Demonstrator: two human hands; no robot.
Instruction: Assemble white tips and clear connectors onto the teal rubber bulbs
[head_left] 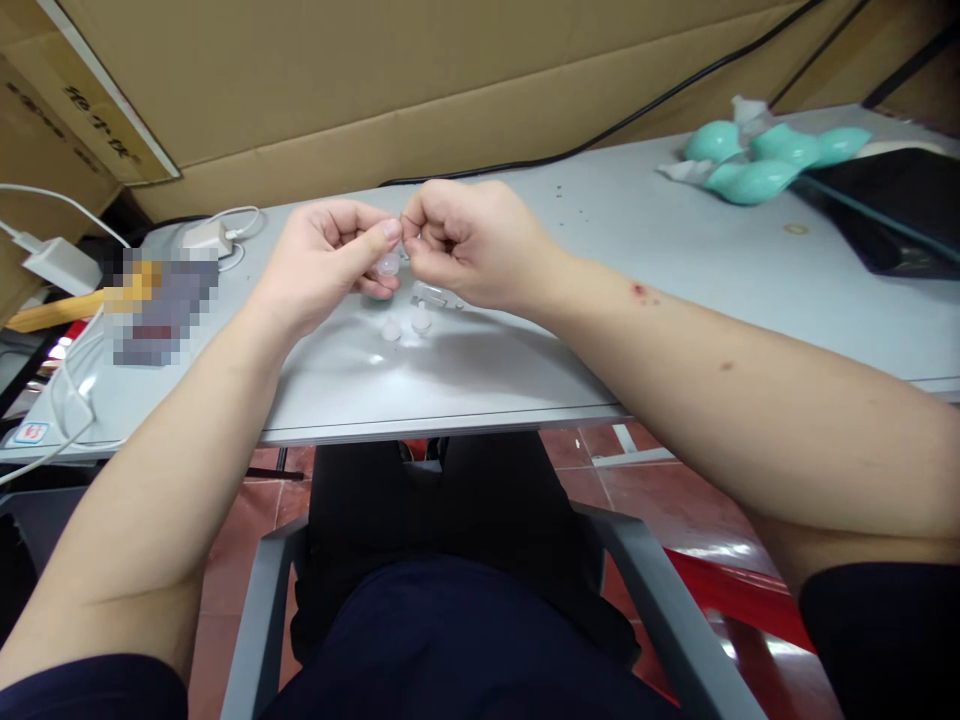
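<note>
Over the table, my left hand (337, 250) is closed around a small translucent plastic piece (388, 264), with the thumb pressed against the fingers. Close against it, my right hand (476, 245) is closed in a pinch, its fingertips meeting those of the left. Whatever sits between the right fingertips is too small to make out. Just below the hands lie a white round cap-like piece (391, 329) and a second one with a short stem (421, 319). A clear plastic piece (433, 295) rests partly under my right hand. Something greenish shows beneath the left fingers, mostly hidden.
Mint-green rounded objects (772, 160) with whitish wrapping lie at the back right, beside a black flat item (892, 215) and a small ring (795, 229). White chargers (64, 268) and cables are at the left. A cardboard wall (450, 80) stands behind the grey table (337, 405).
</note>
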